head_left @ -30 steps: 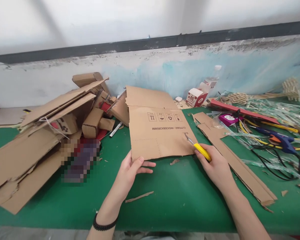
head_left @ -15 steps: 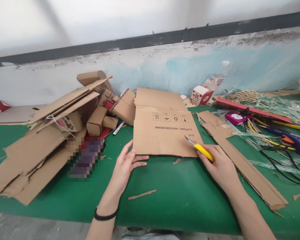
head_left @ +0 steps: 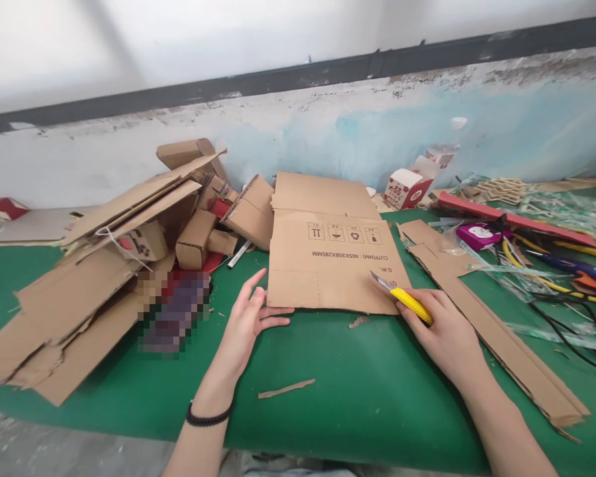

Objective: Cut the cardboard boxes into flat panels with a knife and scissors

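Observation:
A printed cardboard sheet [head_left: 298,245] lies on the green table [head_left: 328,371], creased across its upper part. My left hand [head_left: 248,318] is at its lower left corner, fingers spread, some of them against or under the near edge; it grips nothing that I can see. In my right hand [head_left: 440,324] is a yellow utility knife [head_left: 412,305], held over the lower right part of the sheet with its blade out and pointing up and left. Whether the blade touches the cardboard I cannot tell.
Cardboard pieces [head_left: 79,291] and small boxes [head_left: 196,238] are piled at the left, near a pen [head_left: 239,254]. Right of the sheet lie a long cardboard strip [head_left: 506,338], a purple tape measure [head_left: 478,234], a blue glue gun [head_left: 571,268] and cables. A thin scrap [head_left: 287,389] lies in front.
The view has shifted slightly, so most things appear a little further right. My left thumb and index finger have lifted slightly off the sheet's corner. The knife remains in my right hand.

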{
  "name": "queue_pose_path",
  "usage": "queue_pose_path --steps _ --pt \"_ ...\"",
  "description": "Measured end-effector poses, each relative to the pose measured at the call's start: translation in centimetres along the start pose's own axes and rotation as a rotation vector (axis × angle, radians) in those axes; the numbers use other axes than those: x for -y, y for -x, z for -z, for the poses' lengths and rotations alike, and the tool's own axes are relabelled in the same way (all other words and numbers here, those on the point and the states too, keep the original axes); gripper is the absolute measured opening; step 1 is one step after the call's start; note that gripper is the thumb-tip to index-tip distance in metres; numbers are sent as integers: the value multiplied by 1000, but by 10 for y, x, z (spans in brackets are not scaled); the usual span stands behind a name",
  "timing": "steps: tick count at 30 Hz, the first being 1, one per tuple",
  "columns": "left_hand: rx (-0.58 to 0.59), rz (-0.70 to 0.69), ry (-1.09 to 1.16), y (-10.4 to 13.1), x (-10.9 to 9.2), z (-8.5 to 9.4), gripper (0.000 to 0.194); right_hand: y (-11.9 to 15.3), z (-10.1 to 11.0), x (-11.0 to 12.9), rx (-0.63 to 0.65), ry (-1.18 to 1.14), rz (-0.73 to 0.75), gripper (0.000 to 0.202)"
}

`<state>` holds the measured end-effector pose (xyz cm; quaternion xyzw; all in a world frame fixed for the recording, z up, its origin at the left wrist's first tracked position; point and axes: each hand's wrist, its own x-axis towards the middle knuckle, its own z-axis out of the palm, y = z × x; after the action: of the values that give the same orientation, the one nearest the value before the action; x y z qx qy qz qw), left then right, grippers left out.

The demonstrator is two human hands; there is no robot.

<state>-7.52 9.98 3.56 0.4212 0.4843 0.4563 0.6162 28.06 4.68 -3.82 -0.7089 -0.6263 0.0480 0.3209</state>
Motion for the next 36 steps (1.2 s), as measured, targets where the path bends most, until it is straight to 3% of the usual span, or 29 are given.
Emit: queue_pose_path --steps 4,14,21,28,36 --pt "32 56 -160 -7 -4 -1 90 0 0 0 -2 1 -5 39" --pt "118 105 -165 -11 -6 -1 57 -2 0 1 1 20 -18 41" --pt "173 112 -171 -31 5 -7 61 0 -1 0 -5 36 -22 41" --pt "256 112 -114 -28 6 0 59 -3 -2 -2 -1 -13 -34 42" --pt "245 55 -131 -24 5 3 62 -3 4 -5 -226 -103 -254 72"
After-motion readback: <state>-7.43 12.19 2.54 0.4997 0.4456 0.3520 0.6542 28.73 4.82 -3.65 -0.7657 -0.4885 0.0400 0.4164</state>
